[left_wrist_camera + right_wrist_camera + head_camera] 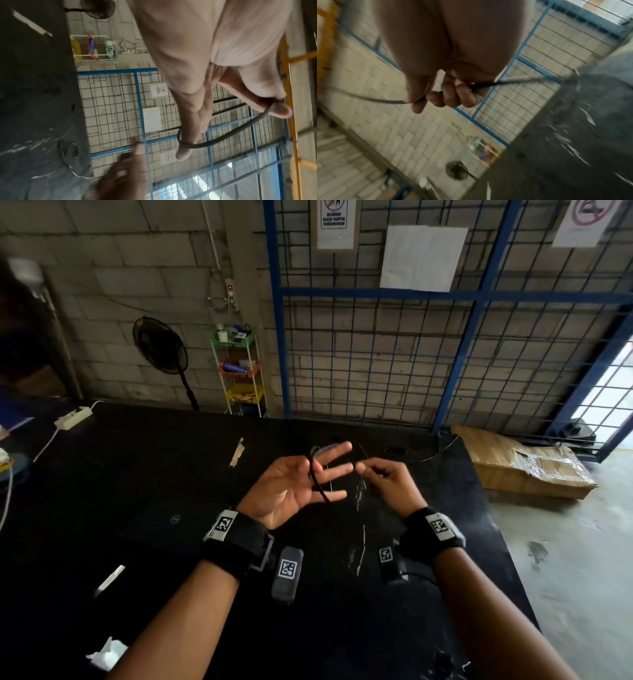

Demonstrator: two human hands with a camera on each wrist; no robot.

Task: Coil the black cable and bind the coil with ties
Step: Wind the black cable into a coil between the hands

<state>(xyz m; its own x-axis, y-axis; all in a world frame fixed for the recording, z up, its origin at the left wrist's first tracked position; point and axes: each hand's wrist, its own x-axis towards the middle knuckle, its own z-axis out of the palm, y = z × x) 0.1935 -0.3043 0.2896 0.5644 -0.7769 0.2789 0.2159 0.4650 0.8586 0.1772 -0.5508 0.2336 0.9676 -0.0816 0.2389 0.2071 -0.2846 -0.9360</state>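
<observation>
Left hand (294,491) held palm-up over the black table (144,474), fingers spread straight, black cable (317,477) looped around them. Right hand (387,481) at 3 o'clock of it, fingers curled, pinching the cable's free run (489,84). Cardboard box (524,467) on the floor at 2 o'clock.

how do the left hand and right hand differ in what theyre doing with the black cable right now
The left hand is spread palm up with straight fingers, while the right hand has its fingers curled. The black cable is looped around the left hand's fingers, which act as a form for the coil; the right hand pinches a free stretch of it in its fingertips. Both hands are raised above the black table, close together, and both touch the same cable.
</observation>
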